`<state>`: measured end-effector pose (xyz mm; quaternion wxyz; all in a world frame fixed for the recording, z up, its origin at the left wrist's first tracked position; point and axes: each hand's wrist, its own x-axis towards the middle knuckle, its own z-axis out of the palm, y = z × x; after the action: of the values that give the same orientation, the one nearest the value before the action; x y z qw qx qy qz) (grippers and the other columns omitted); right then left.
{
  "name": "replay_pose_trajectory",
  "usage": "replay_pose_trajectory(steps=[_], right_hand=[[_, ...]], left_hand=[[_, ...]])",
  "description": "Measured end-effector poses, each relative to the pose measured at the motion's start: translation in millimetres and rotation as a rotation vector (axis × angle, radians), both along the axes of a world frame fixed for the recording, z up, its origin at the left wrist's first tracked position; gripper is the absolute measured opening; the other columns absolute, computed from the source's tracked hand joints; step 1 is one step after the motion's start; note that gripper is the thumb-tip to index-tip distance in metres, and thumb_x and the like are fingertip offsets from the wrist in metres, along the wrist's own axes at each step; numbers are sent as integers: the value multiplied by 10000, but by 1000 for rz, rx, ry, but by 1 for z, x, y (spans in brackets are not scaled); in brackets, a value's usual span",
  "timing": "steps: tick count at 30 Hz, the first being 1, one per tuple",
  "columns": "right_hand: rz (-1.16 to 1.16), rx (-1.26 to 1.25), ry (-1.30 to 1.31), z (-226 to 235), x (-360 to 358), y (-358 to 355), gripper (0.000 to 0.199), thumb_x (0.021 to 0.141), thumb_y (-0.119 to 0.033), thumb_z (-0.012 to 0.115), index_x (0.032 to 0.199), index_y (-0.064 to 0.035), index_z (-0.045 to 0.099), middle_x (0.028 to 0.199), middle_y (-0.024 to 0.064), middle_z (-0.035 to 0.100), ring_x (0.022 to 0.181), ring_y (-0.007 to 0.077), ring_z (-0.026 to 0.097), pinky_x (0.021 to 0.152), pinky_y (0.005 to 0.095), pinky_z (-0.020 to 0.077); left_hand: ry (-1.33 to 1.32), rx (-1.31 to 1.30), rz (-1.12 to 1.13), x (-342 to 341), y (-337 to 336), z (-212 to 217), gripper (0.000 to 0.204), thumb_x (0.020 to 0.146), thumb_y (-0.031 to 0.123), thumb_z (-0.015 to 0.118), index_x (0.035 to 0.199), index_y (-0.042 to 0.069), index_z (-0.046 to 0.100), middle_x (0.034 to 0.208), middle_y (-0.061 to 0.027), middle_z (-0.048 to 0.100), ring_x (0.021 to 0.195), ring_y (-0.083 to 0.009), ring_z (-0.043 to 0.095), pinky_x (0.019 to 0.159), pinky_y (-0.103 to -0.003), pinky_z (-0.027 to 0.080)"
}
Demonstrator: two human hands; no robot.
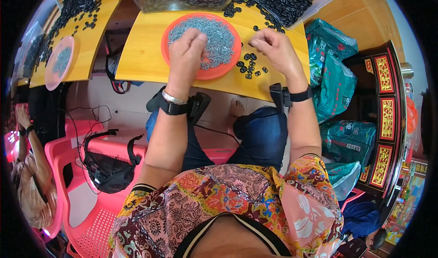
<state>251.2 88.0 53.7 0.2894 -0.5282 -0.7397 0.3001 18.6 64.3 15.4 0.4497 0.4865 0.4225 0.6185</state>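
A round orange-red plate heaped with small grey metal screws rests on the yellow table. Above its left half is my left hand, fingers curled closed; what they hold, if anything, is hidden. To the right of the plate, my right hand hovers over the table with thumb and forefinger pinched together. A dark speck shows by those fingertips, too small to name. Several small black plastic pieces with holes lie scattered on the wood between the plate and my right hand.
Behind the plate stands a clear plastic bin; a heap of black pieces spreads beside it. Green bags crowd the table's right side. At left are another table, a pink chair with a black bag, and another person.
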Motion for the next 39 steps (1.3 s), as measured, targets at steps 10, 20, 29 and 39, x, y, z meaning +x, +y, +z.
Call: replay_pose_trajectory(steps=[10, 20, 29, 39], right_hand=[[176, -67, 534, -4, -89, 3, 102, 839, -85, 628, 879, 8, 630, 763, -25, 602, 704, 32, 530, 619, 189, 435], [361, -68, 429, -6, -72, 6, 89, 836, -75, 613, 877, 2, 629, 777, -22, 593, 723, 38, 521, 661, 197, 430], [110, 567, -178, -24, -77, 5, 130, 781, -125, 605, 864, -48, 668, 815, 89, 641, 768, 231, 623, 687, 321, 491], [82, 538, -420, -38, -84, 10, 102, 772, -143, 571, 788, -72, 643, 777, 121, 610, 758, 289, 609, 674, 392, 494]], left_hand=[[-29, -58, -192, 1, -7, 4, 169, 901, 136, 497, 780, 19, 513, 616, -11, 510, 542, -84, 468, 498, -229, 386], [77, -146, -246, -5, -16, 6, 157, 888, 127, 511, 770, 27, 534, 635, -6, 521, 575, -81, 476, 526, -231, 383], [-216, -59, 35, -13, -11, 3, 142, 875, 101, 482, 779, 28, 556, 640, -16, 531, 546, -88, 507, 517, -207, 406], [-148, -70, 46, -12, -10, 4, 119, 845, 89, 493, 771, 26, 562, 622, -13, 525, 532, -84, 493, 499, -207, 390]])
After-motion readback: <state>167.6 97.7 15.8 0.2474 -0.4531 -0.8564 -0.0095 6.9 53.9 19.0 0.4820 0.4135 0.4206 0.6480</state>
